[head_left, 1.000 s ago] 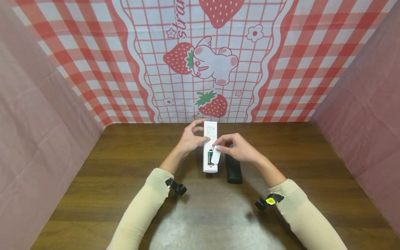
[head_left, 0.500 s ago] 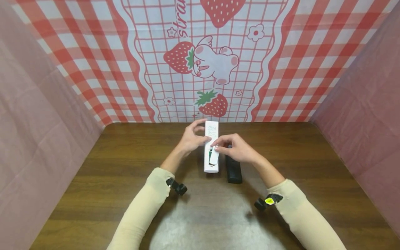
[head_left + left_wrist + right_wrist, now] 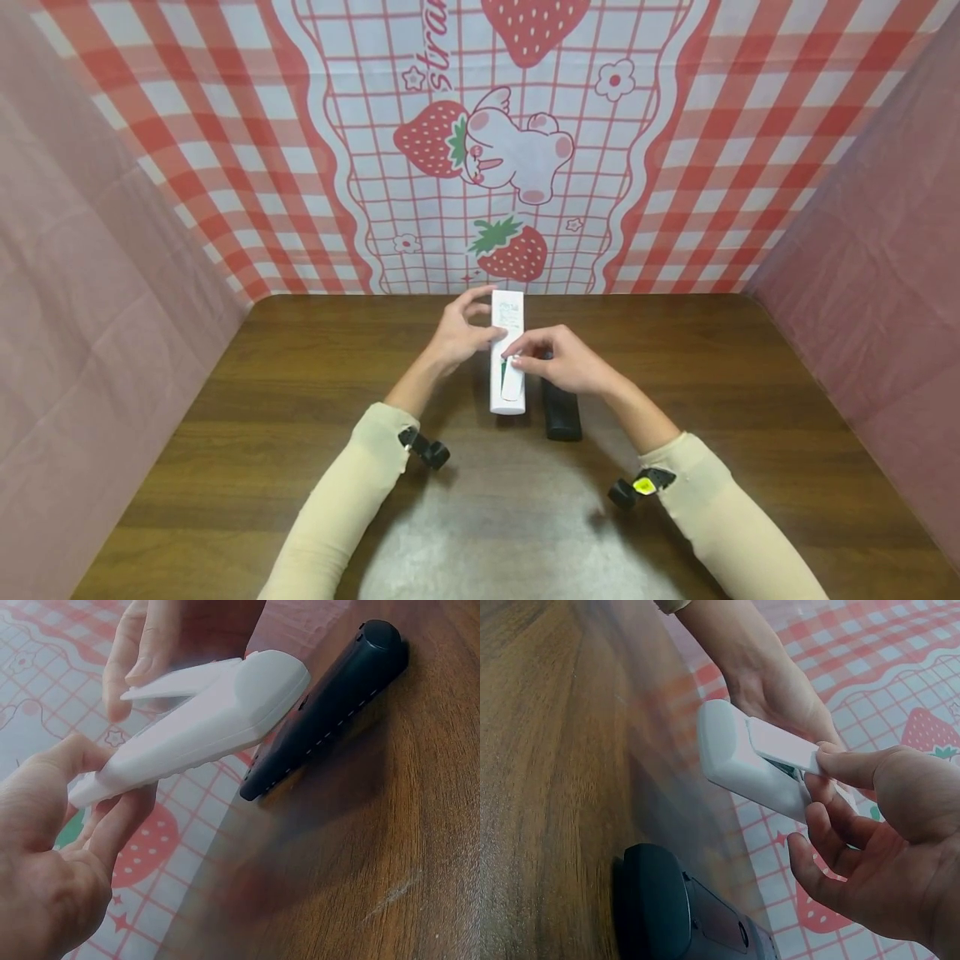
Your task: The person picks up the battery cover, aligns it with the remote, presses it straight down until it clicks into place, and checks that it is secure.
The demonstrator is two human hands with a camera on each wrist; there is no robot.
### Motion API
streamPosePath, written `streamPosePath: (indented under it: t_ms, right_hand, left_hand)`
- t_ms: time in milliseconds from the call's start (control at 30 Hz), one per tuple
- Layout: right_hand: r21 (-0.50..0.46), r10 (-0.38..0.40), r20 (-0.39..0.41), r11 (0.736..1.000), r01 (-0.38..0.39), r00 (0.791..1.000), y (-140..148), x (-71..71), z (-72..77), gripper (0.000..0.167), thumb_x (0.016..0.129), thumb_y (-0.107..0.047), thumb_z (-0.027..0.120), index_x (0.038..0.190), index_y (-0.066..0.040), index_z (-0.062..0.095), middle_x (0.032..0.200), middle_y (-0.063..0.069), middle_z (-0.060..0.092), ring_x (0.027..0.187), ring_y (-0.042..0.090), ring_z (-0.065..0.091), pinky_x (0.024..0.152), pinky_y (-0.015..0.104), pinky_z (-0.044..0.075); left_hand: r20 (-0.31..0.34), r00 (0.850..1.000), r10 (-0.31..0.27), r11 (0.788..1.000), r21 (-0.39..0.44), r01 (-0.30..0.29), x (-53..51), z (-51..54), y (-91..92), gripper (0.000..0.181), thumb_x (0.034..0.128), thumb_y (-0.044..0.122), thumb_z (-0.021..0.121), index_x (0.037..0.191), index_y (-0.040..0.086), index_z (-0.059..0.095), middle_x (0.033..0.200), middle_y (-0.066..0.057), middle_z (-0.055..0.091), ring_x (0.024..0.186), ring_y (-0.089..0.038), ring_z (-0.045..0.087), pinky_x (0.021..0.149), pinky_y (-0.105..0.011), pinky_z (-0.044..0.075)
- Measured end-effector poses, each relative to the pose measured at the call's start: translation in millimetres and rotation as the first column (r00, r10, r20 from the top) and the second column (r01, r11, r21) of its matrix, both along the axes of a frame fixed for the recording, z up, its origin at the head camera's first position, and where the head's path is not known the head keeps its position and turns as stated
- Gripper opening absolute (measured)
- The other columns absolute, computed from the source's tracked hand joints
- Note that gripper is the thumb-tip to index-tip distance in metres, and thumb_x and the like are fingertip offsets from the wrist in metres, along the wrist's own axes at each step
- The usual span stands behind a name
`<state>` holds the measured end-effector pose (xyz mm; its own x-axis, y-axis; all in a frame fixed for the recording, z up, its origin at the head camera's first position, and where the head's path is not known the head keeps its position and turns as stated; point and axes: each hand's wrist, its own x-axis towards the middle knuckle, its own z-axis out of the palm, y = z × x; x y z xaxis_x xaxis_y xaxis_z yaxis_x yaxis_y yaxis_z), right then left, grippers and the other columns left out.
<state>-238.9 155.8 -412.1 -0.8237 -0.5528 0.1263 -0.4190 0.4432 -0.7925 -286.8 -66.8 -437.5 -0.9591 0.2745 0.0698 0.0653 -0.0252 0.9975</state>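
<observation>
My left hand (image 3: 454, 337) grips a white remote control (image 3: 507, 312) by its far end, back side up, thumb across the back. My right hand (image 3: 564, 360) pinches the white battery cover (image 3: 513, 383) between thumb and forefinger. In the left wrist view the cover (image 3: 187, 677) slants up from the remote (image 3: 202, 712), its near edge touching the remote's near end. Through the gap in the right wrist view, a little green shows in the battery compartment (image 3: 784, 768). The remote is held up off the table. Most of the compartment is hidden under the cover.
A black remote control (image 3: 562, 412) lies on the wooden table (image 3: 480, 517), just right of the white one and partly under my right hand. A strawberry-patterned cloth (image 3: 510, 167) hangs behind the table, with pink cloth (image 3: 862, 275) on the sides.
My right hand has brought the battery cover left and slightly down over the compartment, so the green battery is now mostly covered. The white remote has shifted slightly right.
</observation>
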Motion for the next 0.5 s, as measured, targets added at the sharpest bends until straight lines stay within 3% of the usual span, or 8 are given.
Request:
streamPosePath:
  t_ms: [167,500]
  right_hand:
    - [0.0,-0.004,0.001,1.0,0.004,1.0,-2.7,1.4,2.2,0.016,0.106,-0.005,0.075,0.118,0.0,0.083,0.096,0.015,0.079,0.084,0.017,0.06,0.072,0.022,0.05]
    - [-0.005,-0.003,-0.025,1.0,0.003,1.0,-5.7,1.9,0.2,0.015,0.104,-0.005,0.077,0.115,0.001,0.084,0.099,0.016,0.082,0.086,0.013,0.063,0.076,0.025,0.054]
  left_hand:
    - [-0.001,1.0,0.004,1.0,0.004,-0.004,0.1,1.0,0.6,0.083,0.0897,-0.017,0.075,0.166,0.007,0.052,0.141,-0.034,0.069,0.086,-0.011,0.073,0.075,-0.025,0.071]
    - [0.034,0.999,0.004,1.0,0.006,-0.005,1.8,3.6,1.4,0.084,0.0893,-0.017,0.076,0.165,0.011,0.054,0.144,-0.033,0.068,0.093,-0.022,0.076,0.083,-0.034,0.074]
